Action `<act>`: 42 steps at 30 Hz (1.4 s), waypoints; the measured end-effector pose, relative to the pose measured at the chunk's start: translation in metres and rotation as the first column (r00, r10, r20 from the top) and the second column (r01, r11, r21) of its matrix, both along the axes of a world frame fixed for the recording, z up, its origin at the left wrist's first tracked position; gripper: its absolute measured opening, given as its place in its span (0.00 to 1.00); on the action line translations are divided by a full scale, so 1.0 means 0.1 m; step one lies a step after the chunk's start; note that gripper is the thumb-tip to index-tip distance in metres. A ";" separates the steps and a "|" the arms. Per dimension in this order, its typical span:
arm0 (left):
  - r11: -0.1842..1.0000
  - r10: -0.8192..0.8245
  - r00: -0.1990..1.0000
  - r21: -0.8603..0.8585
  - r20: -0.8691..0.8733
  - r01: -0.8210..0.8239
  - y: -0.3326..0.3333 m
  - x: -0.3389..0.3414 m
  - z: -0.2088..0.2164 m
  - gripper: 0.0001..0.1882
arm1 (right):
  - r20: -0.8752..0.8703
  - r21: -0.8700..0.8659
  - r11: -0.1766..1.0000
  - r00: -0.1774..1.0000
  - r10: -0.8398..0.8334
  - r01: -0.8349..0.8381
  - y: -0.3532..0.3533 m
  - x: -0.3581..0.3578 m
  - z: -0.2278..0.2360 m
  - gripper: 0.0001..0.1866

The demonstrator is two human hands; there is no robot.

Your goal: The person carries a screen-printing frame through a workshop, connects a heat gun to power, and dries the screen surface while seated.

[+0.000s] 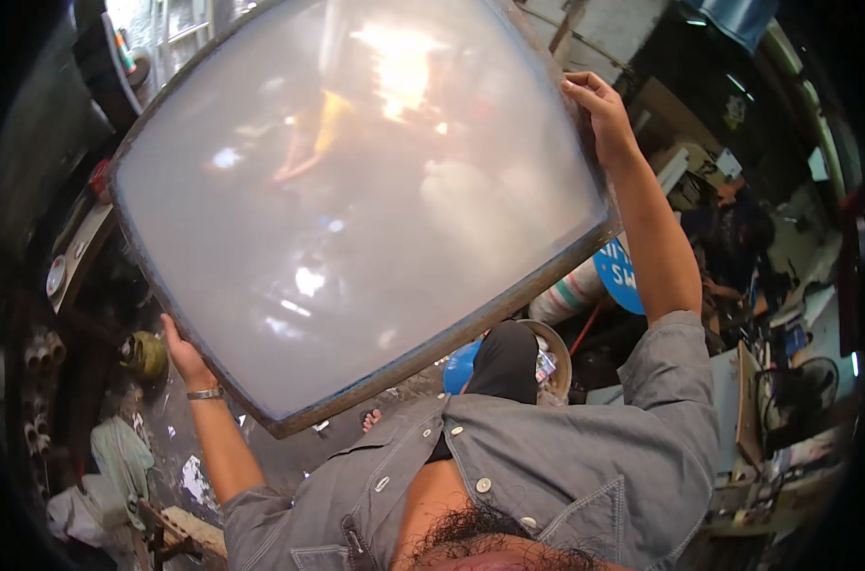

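Note:
Held up in front of me is a large screen-printing frame, with translucent whitish mesh, blue stain along its borders and dark, worn edging. It is tilted and light glares off it. My right hand grips the upper right edge, fingers curled over the rim. At the lower left edge, my left hand presses against the side; its fingers point up along the rim and the rest of them are hidden behind the frame. The mesh blurs whatever lies behind it, including a yellowish patch.
Below the frame stand a round bin holding scraps and a blue round lid or sign. A fan is at the right. Bundled plastic bags lie at the lower left, beside a greenish round container. Paper scraps litter the floor.

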State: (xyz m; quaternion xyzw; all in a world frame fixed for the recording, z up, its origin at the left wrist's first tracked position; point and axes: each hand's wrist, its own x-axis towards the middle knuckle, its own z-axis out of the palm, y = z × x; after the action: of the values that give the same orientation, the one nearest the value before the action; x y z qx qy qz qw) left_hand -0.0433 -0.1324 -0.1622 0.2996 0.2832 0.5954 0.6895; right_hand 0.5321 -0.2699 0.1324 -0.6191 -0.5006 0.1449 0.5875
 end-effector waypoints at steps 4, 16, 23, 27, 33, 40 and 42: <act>1.000 0.023 1.000 0.002 0.002 -0.023 0.01 0.32 0.15 0.28 | 0.023 0.095 0.995 0.999 -0.026 0.023 -0.37 0.01 0.16 0.12; 0.992 0.030 0.994 0.122 -0.107 -0.016 0.14 0.52 0.03 0.29 | 0.088 0.149 0.986 0.992 -0.091 0.077 -0.88 0.04 0.32 0.13; 0.989 0.020 0.987 0.147 -0.161 0.004 0.00 0.52 -0.09 0.26 | 0.093 0.210 0.973 0.989 -0.117 0.096 -0.89 0.12 0.13 0.15; 0.989 0.031 0.980 0.145 -0.198 -0.003 -0.07 0.57 -0.13 0.25 | 0.076 0.229 0.971 0.994 -0.081 0.062 -1.00 0.14 0.07 0.17; 0.990 0.021 0.991 0.138 -0.134 -0.003 -0.24 0.65 0.09 0.25 | 0.054 0.248 0.964 0.992 -0.111 0.094 -1.09 0.36 0.02 0.16; 0.976 0.078 0.982 0.215 -0.172 -0.040 -0.38 0.67 0.34 0.26 | 0.004 0.320 0.947 0.999 -0.039 0.035 -1.24 0.48 -0.08 0.20; 0.973 0.088 0.978 0.228 -0.190 -0.044 -0.43 0.65 0.44 0.26 | -0.032 0.312 0.949 0.999 -0.032 0.040 -1.28 0.53 -0.13 0.21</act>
State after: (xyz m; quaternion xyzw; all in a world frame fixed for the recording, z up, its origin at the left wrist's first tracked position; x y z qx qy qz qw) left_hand 0.0219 -0.1756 -0.1177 0.4231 0.2921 0.6132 0.5997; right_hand 0.5848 -0.3975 0.1197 -0.5255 -0.4979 0.0613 0.6872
